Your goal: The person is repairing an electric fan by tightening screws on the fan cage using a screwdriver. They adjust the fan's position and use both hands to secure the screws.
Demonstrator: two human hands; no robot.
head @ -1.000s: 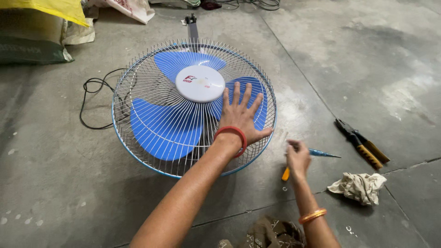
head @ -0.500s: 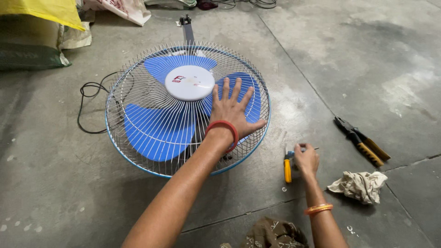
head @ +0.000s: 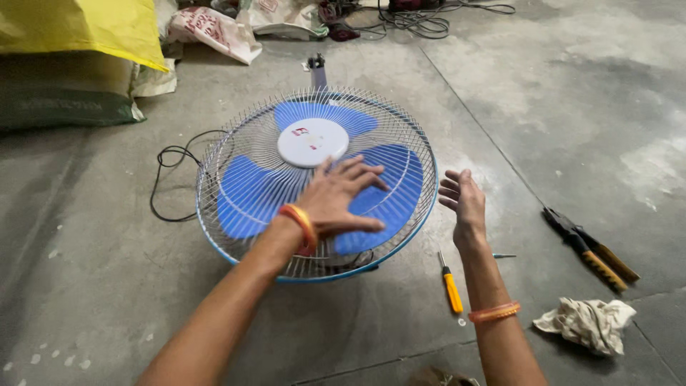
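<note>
While the left hand (head: pixel 339 196) lies flat with spread fingers on the fan (head: pixel 316 179) lying on the floor, the right hand (head: pixel 463 199) hovers empty and loose beside its rim, above a screwdriver (head: pixel 450 284).

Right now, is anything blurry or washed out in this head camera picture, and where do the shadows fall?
Head view: the left hand on the fan guard is slightly motion-smeared at the fingers; the right hand, open beside the fan, is fairly sharp. Light is soft, with faint shadows under the arms and the rag. The concrete floor shows pale patches, no hard glare.
</note>
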